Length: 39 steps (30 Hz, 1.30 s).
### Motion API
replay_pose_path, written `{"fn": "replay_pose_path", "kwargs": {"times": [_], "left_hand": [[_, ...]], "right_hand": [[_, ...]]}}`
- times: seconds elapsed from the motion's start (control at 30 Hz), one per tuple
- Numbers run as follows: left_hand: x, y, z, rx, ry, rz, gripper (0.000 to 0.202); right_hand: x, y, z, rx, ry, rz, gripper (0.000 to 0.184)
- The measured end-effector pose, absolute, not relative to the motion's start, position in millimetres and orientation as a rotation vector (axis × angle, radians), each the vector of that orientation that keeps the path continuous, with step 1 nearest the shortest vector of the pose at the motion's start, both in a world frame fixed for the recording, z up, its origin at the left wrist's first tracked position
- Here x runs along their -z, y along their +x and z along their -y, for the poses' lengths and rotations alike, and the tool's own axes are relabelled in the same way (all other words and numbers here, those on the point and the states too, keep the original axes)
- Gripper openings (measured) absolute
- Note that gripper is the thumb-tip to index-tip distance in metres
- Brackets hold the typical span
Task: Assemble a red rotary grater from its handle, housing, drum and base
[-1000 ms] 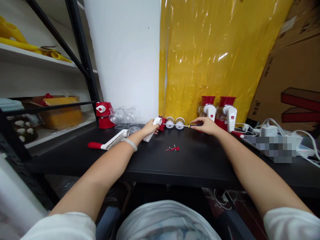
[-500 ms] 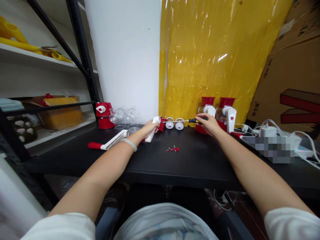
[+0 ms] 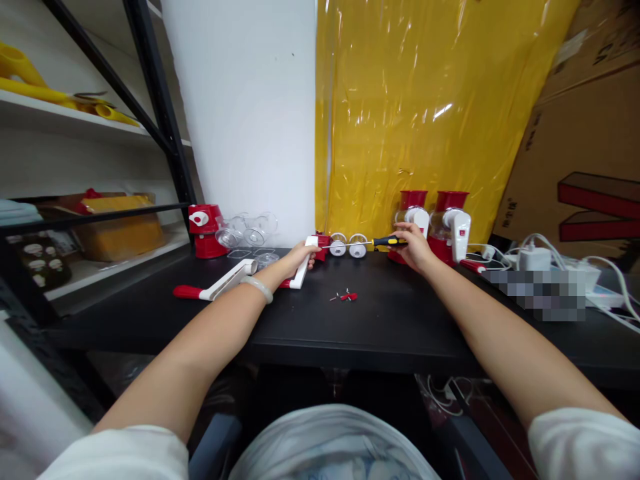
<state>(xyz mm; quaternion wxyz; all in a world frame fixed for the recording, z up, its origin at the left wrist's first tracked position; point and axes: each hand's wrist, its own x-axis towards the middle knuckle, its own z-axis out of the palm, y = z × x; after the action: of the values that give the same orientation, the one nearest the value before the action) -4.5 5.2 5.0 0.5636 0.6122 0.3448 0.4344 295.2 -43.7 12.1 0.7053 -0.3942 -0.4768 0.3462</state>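
My left hand (image 3: 298, 257) grips a white and red crank handle (image 3: 303, 266) at the back of the black table (image 3: 380, 327). In my right hand (image 3: 413, 244) is a screwdriver (image 3: 376, 243) with a black and yellow grip. Its shaft points left, and the tip meets the red end of the crank handle. Behind the shaft stand two small white wheel-like parts (image 3: 348, 245). A few small screws and a red bit (image 3: 345, 296) lie loose on the table in front of my hands.
Two red and white grinder units (image 3: 437, 223) stand behind my right hand. Another crank handle (image 3: 216, 286), a red unit (image 3: 204, 228) and clear cups (image 3: 247, 231) lie at the left by a shelf rack. Cables and chargers (image 3: 540, 263) sit at the right.
My right hand has lifted the screwdriver slightly off the table and kept its tip at the crank handle. The left hand tilted the handle a little.
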Motion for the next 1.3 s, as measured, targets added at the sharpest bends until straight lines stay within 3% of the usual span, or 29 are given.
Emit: {"fn": "replay_pose_path", "kwargs": {"times": [0.5, 0.87, 1.3], "left_hand": [[-10.7, -7.0, -9.3, -0.97, 1.232, -0.757, 0.058], [-10.0, -6.5, -9.5, -0.966, 1.244, -0.755, 0.057], [-9.6, -5.7, -9.5, -0.951, 1.24, -0.744, 0.054]], "right_hand": [[-7.0, 299.6, 37.9, -0.78, -0.981, 1.132, 0.035], [-1.4, 302.1, 34.7, -0.619, -1.058, 1.198, 0.027], [-2.7, 308.7, 37.0, -0.443, -1.222, 1.352, 0.045]]}}
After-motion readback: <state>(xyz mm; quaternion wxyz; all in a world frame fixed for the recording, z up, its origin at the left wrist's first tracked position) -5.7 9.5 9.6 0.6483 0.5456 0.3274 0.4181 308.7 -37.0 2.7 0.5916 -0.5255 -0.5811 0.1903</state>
